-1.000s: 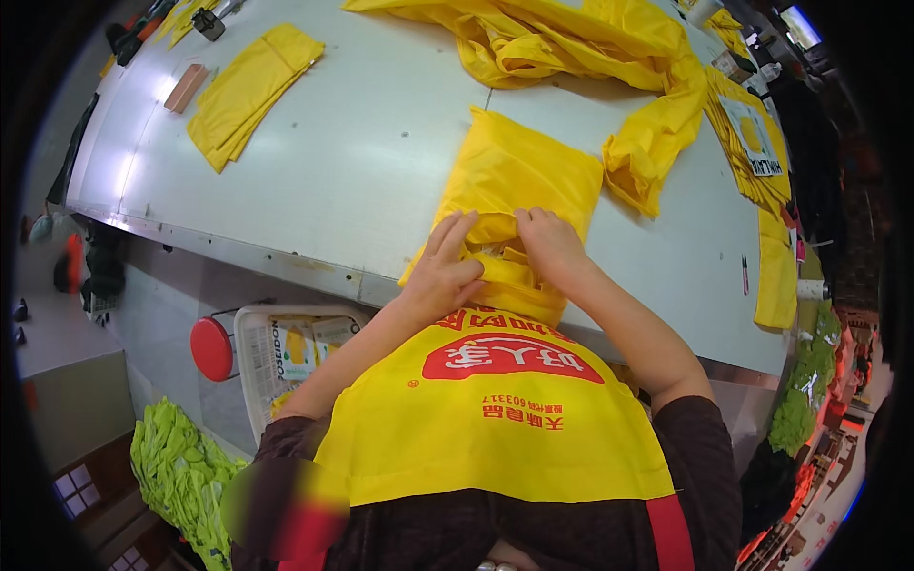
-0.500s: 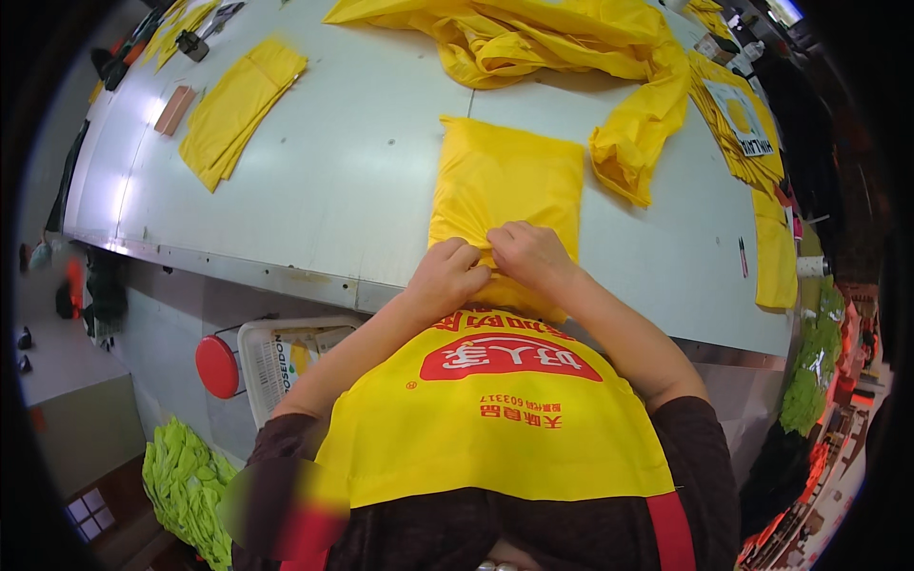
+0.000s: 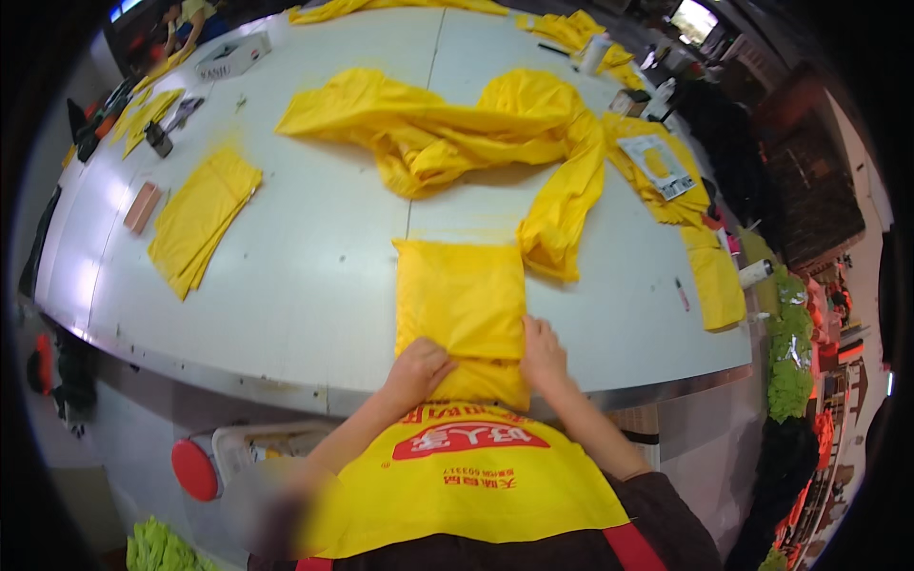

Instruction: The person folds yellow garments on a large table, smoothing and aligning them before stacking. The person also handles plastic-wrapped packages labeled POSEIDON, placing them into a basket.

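A plump, square yellow fabric packet [image 3: 462,285] lies at the table's front edge, its lower end just in front of my yellow apron [image 3: 400,509]. Whether it is a folded garment or a filled pouch I cannot tell. At its lower left, my left hand [image 3: 420,369] is closed with the fingers curled into the fabric along a crosswise fold. My right hand [image 3: 545,354] pinches the packet's right edge at about the same height, its fingertips partly hidden. Below that fold a loose yellow strip hangs toward me.
Beyond the packet sprawls a long crumpled yellow cloth [image 3: 428,124]. Flat yellow pieces [image 3: 205,219] lie to the left near a pinkish block [image 3: 142,207]. More yellow stacks [image 3: 657,171] line the right side, near a pen [image 3: 682,294]. A person [image 3: 186,27] works at the far left.
My hands have moved apart from the packet's middle, the right one out to its right edge. The view has tilted up, showing more of the far table.
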